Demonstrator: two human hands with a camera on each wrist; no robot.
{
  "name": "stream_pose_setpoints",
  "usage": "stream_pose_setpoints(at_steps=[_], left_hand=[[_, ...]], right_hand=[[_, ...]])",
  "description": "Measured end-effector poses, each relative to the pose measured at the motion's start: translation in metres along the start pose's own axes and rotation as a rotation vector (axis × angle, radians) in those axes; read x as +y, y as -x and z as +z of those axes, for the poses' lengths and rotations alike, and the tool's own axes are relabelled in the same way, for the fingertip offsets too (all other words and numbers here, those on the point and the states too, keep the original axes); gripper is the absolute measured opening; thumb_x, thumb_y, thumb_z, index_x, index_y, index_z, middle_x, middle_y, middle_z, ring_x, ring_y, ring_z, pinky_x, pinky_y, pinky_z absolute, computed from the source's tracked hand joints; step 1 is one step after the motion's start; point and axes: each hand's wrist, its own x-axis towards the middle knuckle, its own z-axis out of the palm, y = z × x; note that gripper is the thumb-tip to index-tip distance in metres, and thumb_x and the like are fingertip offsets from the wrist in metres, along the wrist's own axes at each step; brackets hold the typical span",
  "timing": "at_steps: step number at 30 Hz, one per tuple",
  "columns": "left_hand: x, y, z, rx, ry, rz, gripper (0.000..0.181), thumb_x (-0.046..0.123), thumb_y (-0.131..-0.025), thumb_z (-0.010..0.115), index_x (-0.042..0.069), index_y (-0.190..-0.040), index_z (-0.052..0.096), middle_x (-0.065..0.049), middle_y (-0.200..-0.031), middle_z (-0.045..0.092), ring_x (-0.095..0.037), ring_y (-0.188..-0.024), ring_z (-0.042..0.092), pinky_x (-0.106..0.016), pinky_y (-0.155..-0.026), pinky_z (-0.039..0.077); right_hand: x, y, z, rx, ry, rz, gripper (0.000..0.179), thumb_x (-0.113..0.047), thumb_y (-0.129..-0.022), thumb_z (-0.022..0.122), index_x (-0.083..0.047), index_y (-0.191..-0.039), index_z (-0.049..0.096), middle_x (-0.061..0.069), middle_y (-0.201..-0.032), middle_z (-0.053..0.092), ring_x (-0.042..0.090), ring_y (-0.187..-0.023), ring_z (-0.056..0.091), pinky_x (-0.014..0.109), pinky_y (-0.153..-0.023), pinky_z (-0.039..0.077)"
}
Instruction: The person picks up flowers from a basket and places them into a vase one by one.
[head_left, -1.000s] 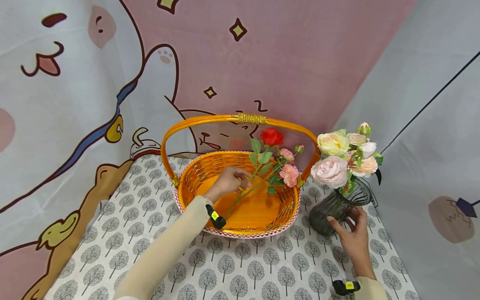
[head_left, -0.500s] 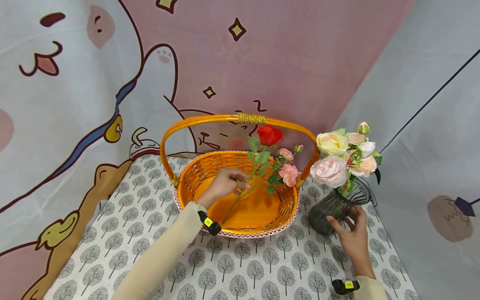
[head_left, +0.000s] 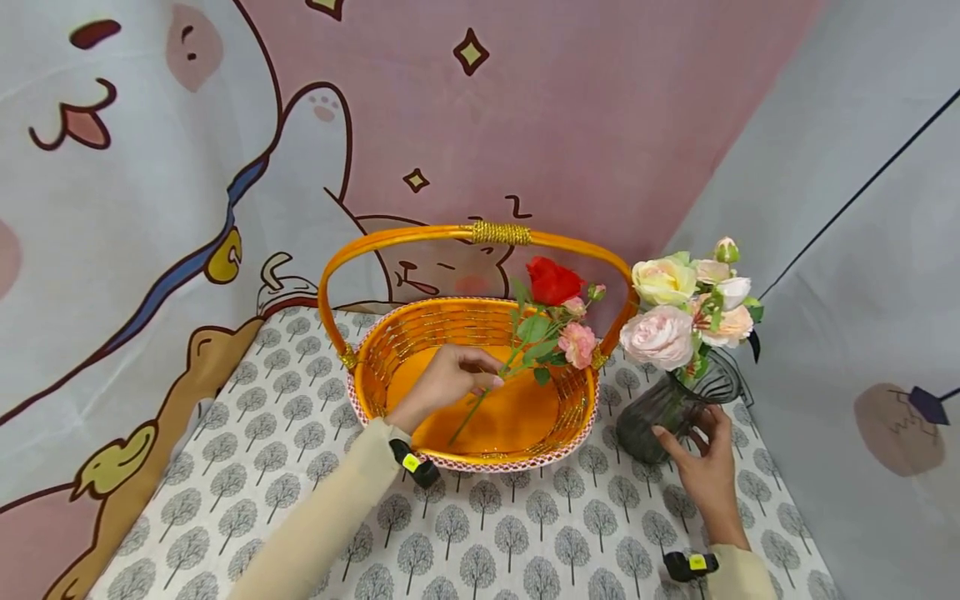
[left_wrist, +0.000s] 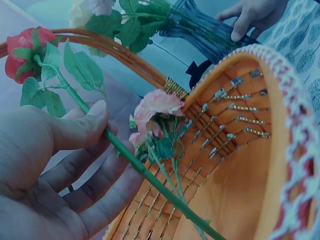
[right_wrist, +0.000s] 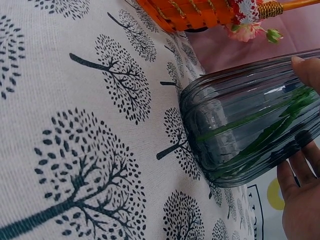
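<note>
My left hand pinches the green stem of a red rose between thumb and fingers, over the orange wicker basket. The rose's head leans to the right, and its stem slants down toward the basket's front. Behind it, a pink flower on a thin stem lies in the basket's right side, its blooms near the rim. My right hand grips a dark, ribbed glass vase, thumb on one side and fingers on the other. The vase is tilted, and its bouquet has pale pink, yellow and peach blooms.
The basket's tall arched handle rises over the left hand's work. A tablecloth printed with trees covers the table. Cartoon-printed cloth hangs close behind the table, and a pale cloth on the right.
My left hand has shifted slightly left and nearer to me, still pinching the rose. The red bloom has turned and now overlaps the pink flower more. The right hand and vase stay nearly still.
</note>
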Motion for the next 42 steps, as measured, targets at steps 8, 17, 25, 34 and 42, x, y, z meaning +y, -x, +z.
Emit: stream_pose_setpoints(at_steps=[8,17,25,34,42], left_hand=[[0.012,0.007,0.007,-0.014,0.025,0.052,0.016,0.017,-0.09,0.081,0.013,-0.106,0.081,-0.004,-0.095,0.078,-0.03,-0.089,0.073,-0.028,-0.069,0.057],[0.014,0.018,0.02,-0.046,0.016,0.09,0.012,0.019,-0.09,0.081,0.021,-0.102,0.083,0.0,-0.095,0.079,-0.022,-0.089,0.074,-0.05,-0.083,0.06],[0.024,0.017,0.037,-0.087,0.008,0.195,0.012,0.019,-0.09,0.08,0.019,-0.102,0.083,0.0,-0.101,0.079,-0.016,-0.081,0.072,-0.04,-0.068,0.059],[0.046,0.015,0.061,-0.18,-0.001,0.342,0.016,0.015,-0.092,0.078,0.011,-0.107,0.081,-0.004,-0.1,0.079,-0.024,-0.066,0.057,-0.022,-0.053,0.044],[0.063,0.009,0.088,-0.235,-0.045,0.419,0.018,0.02,-0.094,0.076,0.016,-0.111,0.081,-0.001,-0.108,0.078,-0.006,-0.079,0.066,-0.02,-0.063,0.053]], right_hand=[[-0.002,-0.002,0.0,-0.005,-0.014,-0.003,0.099,-0.024,-0.093,0.078,-0.03,-0.164,0.01,0.019,-0.164,0.029,0.041,-0.149,0.035,0.056,-0.121,0.032],[0.0,0.005,-0.001,-0.027,0.006,0.027,0.103,-0.028,-0.092,0.079,-0.024,-0.166,0.006,0.022,-0.164,0.027,0.044,-0.149,0.033,0.059,-0.12,0.032],[-0.001,0.004,-0.002,-0.024,0.015,0.031,0.104,-0.03,-0.092,0.079,-0.024,-0.166,0.006,0.02,-0.165,0.027,0.042,-0.15,0.032,0.058,-0.121,0.032],[0.0,0.004,-0.001,-0.014,0.013,0.029,0.101,-0.029,-0.092,0.079,-0.027,-0.165,0.008,0.018,-0.165,0.029,0.04,-0.151,0.033,0.056,-0.121,0.032],[0.0,0.003,0.0,0.001,0.013,0.01,0.095,-0.024,-0.094,0.077,-0.028,-0.164,0.012,0.017,-0.162,0.033,0.038,-0.148,0.037,0.052,-0.122,0.033]])
